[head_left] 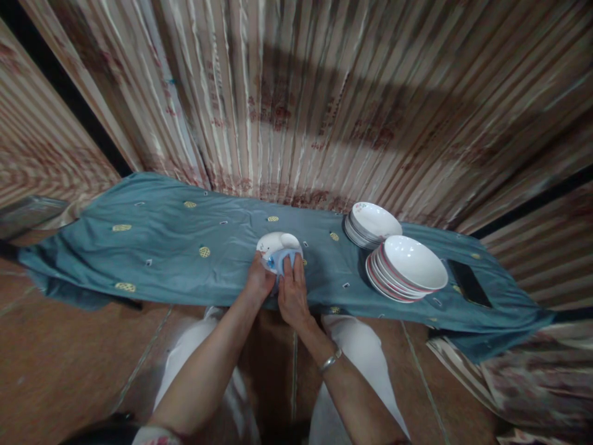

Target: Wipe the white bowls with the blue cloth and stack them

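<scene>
A small white dish with a curved inner edge is held over the front middle of the covered table. My left hand is closed on its left rim, the thumb near the inside. A light blue cloth is bunched against the dish. My right hand grips this cloth and presses it to the dish with its fingers. Part of the dish is hidden by the cloth and fingers. To the right stand two stacks, a nearer stack of white bowls with red rims and a farther bowl stack.
A green cloth with yellow pineapple prints covers the long table. A dark phone lies right of the bowls. Pleated curtains hang right behind the table, and dark poles rise at both sides. My knees are at the front edge.
</scene>
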Demonstrator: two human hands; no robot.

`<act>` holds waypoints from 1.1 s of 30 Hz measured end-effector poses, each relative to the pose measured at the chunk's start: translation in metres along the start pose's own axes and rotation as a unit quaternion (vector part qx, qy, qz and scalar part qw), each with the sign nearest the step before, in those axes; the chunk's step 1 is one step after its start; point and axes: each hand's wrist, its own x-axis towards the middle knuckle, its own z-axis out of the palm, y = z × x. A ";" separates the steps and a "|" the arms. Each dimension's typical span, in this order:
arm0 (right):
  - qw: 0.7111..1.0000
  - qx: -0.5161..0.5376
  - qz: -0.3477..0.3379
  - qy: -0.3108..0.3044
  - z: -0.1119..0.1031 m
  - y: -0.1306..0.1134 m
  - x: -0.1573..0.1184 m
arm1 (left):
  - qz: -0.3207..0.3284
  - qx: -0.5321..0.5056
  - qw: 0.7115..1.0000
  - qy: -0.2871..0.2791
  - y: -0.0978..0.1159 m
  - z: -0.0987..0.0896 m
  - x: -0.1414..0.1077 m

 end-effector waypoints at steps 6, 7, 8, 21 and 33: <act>0.991 -0.066 -0.107 -0.036 -0.015 -0.007 0.017 | -0.007 -0.003 1.000 0.002 -0.002 -0.011 0.009; 0.990 -0.072 -0.114 -0.043 -0.017 -0.008 0.022 | -0.003 -0.003 1.000 0.003 -0.003 -0.012 0.011; 0.988 -0.077 -0.120 -0.052 -0.019 -0.009 0.026 | 0.003 -0.002 1.000 0.003 -0.003 -0.014 0.013; 0.970 -0.104 -0.158 -0.150 -0.033 -0.028 0.099 | 0.020 -0.006 0.999 -0.043 -0.005 -0.012 0.008; 0.960 -0.077 -0.025 -0.267 -0.018 -0.007 0.172 | 0.017 -0.004 0.999 -0.038 -0.005 -0.005 0.003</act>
